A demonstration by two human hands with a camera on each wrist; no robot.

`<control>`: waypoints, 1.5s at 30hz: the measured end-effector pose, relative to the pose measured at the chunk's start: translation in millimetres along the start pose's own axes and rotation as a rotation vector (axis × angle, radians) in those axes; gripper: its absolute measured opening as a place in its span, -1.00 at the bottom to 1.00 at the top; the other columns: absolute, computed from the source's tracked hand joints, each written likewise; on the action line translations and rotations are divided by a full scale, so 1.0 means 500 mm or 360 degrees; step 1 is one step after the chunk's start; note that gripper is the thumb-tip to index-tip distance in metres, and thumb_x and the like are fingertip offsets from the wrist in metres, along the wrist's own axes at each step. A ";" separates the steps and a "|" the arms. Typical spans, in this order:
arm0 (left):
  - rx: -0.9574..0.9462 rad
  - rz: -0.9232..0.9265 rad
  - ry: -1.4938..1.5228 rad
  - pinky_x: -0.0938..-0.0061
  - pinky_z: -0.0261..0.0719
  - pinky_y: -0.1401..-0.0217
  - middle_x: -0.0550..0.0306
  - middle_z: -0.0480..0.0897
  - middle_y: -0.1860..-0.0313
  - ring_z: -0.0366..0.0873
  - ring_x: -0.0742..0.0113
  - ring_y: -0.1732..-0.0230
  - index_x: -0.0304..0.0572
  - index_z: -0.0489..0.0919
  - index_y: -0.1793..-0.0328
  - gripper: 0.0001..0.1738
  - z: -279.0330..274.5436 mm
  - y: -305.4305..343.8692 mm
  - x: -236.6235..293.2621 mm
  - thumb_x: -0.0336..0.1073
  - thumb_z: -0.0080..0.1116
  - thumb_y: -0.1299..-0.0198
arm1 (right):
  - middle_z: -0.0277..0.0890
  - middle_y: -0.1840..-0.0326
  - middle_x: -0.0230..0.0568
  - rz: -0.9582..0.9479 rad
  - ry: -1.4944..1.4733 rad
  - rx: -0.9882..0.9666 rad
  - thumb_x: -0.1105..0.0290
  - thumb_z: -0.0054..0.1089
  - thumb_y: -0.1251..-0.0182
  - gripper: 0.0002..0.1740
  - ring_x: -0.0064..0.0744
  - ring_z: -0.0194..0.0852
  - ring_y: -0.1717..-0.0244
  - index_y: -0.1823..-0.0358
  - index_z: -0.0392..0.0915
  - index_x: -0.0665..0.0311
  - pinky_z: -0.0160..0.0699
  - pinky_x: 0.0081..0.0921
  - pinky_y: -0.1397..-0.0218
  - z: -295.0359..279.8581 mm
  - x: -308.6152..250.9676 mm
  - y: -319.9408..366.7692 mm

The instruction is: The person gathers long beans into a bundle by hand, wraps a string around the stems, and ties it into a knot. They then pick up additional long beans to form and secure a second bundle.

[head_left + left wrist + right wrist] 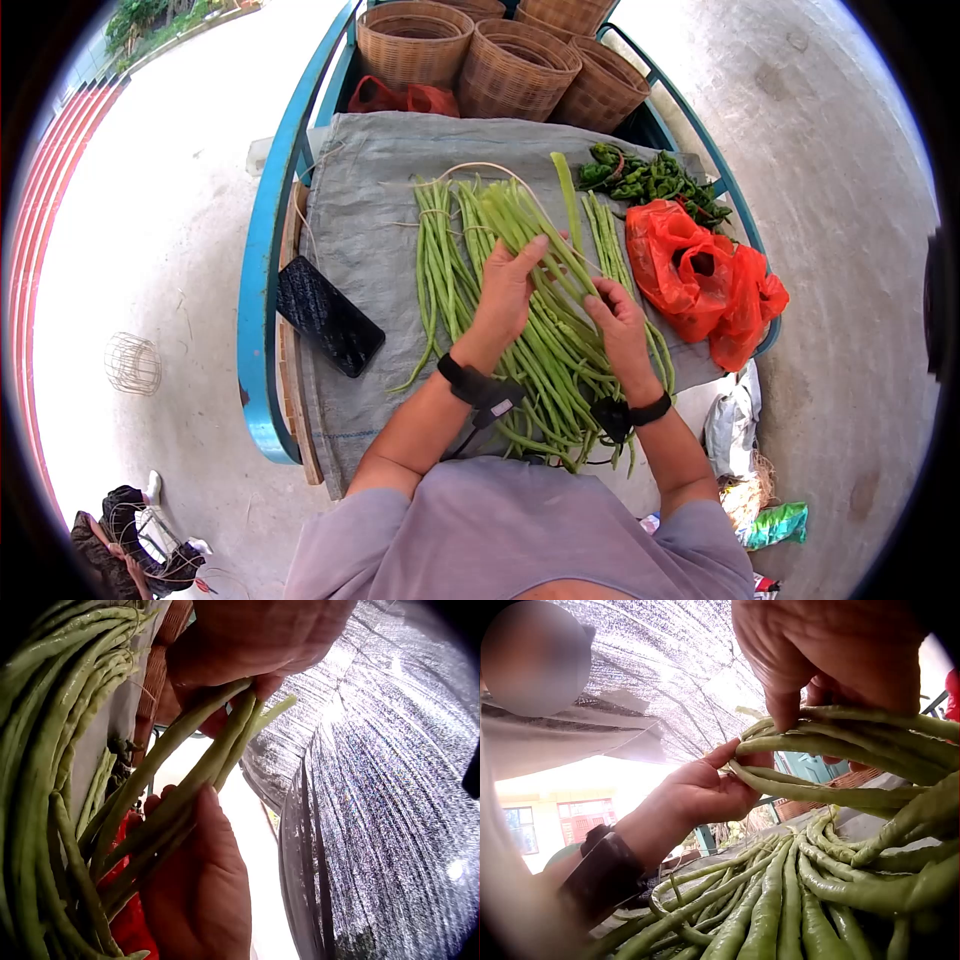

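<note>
Held beans: we had a small bunch raised over the bean pile; gripped at two spots, likely so the strands lined up.
Bean pile: lay lengthwise on the grey cloth, right under our work, presumably for short reaches.
Tied tops: thin strands ran round the bean tops on the pile's left, probably so the beans didn't splay.
Left hand: thumb and fingers pinched the bunch; farther out from our body than the other.
Right hand: thumb and fingers pinched the same bunch just beside, palm turned inward.
Forearms: both reached in from the near edge, angled toward each other.
Side stuff: phone at left, red bags and green peppers at right, likely out of our elbows' way.
</note>
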State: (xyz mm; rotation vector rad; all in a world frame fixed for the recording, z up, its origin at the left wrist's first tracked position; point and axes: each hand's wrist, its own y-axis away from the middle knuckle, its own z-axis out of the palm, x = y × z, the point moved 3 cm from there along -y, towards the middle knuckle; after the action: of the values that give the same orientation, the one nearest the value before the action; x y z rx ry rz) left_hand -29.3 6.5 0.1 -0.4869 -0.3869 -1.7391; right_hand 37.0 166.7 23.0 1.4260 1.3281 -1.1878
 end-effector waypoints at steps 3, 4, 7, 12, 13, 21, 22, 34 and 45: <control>0.0003 -0.0005 -0.0044 0.43 0.62 0.06 0.16 0.66 0.01 0.63 0.39 0.13 -0.20 0.49 -0.11 -0.73 -0.003 0.001 0.010 -0.27 0.08 -0.36 | 0.55 0.08 -0.40 -0.0008 0.0017 -0.0005 0.45 0.19 -0.36 -0.68 -0.70 0.43 0.16 -0.10 0.49 0.37 0.43 -0.69 0.04 0.023 -0.003 -0.002; 0.0000 -0.0001 -0.0047 0.42 0.62 0.06 0.16 0.66 0.01 0.63 0.38 0.14 -0.20 0.49 -0.11 -0.74 0.002 -0.004 0.014 -0.28 0.08 -0.36 | 0.55 0.08 -0.40 -0.0029 0.0009 0.0003 0.45 0.19 -0.36 -0.68 -0.70 0.43 0.16 -0.10 0.49 0.37 0.43 -0.69 0.04 0.022 -0.003 -0.008; 0.0025 -0.0031 -0.0013 0.41 0.62 0.07 0.16 0.66 0.03 0.62 0.38 0.13 -0.19 0.49 -0.09 -0.75 0.005 0.000 0.012 -0.28 0.09 -0.36 | 0.55 0.08 -0.40 -0.0036 0.0001 -0.0004 0.45 0.19 -0.36 -0.69 -0.70 0.43 0.15 -0.10 0.50 0.37 0.43 -0.69 0.04 0.019 -0.002 -0.007; -0.0071 -0.0052 0.0016 0.32 0.62 -0.04 0.12 0.61 -0.06 0.59 0.32 0.00 -0.16 0.44 -0.16 -0.73 0.007 -0.001 0.001 -0.30 0.06 -0.39 | 0.55 0.05 -0.41 -0.0079 -0.0106 0.0025 0.39 0.17 -0.39 -0.68 -0.68 0.44 0.12 -0.11 0.52 0.37 0.42 -0.67 0.01 0.002 0.005 -0.014; -0.0073 -0.0066 0.0023 0.32 0.62 -0.04 0.12 0.61 -0.07 0.59 0.32 0.00 -0.16 0.45 -0.16 -0.73 0.006 -0.002 0.000 -0.29 0.05 -0.39 | 0.55 0.05 -0.41 -0.0058 -0.0135 0.0022 0.38 0.16 -0.41 -0.69 -0.67 0.44 0.10 -0.10 0.53 0.37 0.41 -0.66 0.00 0.005 -0.004 -0.013; -0.0144 -0.0077 0.0025 0.27 0.64 -0.09 0.01 0.57 -0.15 0.59 0.18 -0.07 -0.21 0.40 -0.20 -0.70 0.002 0.005 -0.003 -0.29 -0.02 -0.41 | 0.55 0.10 -0.40 -0.0110 0.0081 -0.0009 0.30 0.07 -0.48 -0.70 -0.64 0.43 0.10 -0.02 0.59 0.39 0.39 -0.65 -0.03 0.006 -0.011 -0.007; -0.0128 -0.0089 0.0044 0.26 0.65 -0.09 -0.02 0.56 -0.16 0.59 0.16 -0.08 -0.22 0.39 -0.21 -0.69 0.003 0.007 -0.004 -0.29 -0.02 -0.42 | 0.55 0.11 -0.40 -0.0173 0.0126 0.0052 0.30 0.07 -0.48 -0.69 -0.65 0.42 0.11 -0.03 0.59 0.38 0.39 -0.65 -0.02 0.011 -0.008 -0.007; -0.0051 0.0016 0.0039 0.32 0.62 -0.11 0.00 0.55 -0.20 0.58 0.19 -0.10 -0.27 0.35 -0.26 -0.65 0.007 0.012 -0.016 -0.32 -0.03 -0.42 | 0.55 0.01 -0.37 -0.0177 0.0138 0.0135 0.29 0.10 -0.46 -0.67 -0.67 0.41 0.03 -0.08 0.56 0.38 0.37 -0.67 -0.08 0.036 -0.009 -0.016; 0.0082 0.0043 0.0029 0.39 0.64 0.06 0.03 0.61 -0.04 0.59 0.30 0.03 -0.12 0.31 -0.17 -0.71 0.002 0.012 -0.014 -0.33 0.02 -0.39 | 0.57 0.03 -0.35 0.0114 -0.1010 -0.0090 0.15 0.01 -0.50 -0.59 -0.51 0.50 0.02 -0.22 0.44 0.23 0.48 -0.49 -0.10 0.010 -0.017 -0.069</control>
State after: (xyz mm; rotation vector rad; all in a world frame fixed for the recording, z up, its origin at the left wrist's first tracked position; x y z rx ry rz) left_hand -22.2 11.6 -2.4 -0.4371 -0.4094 -1.7020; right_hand 2.1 163.3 31.4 0.9270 0.8492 -1.3876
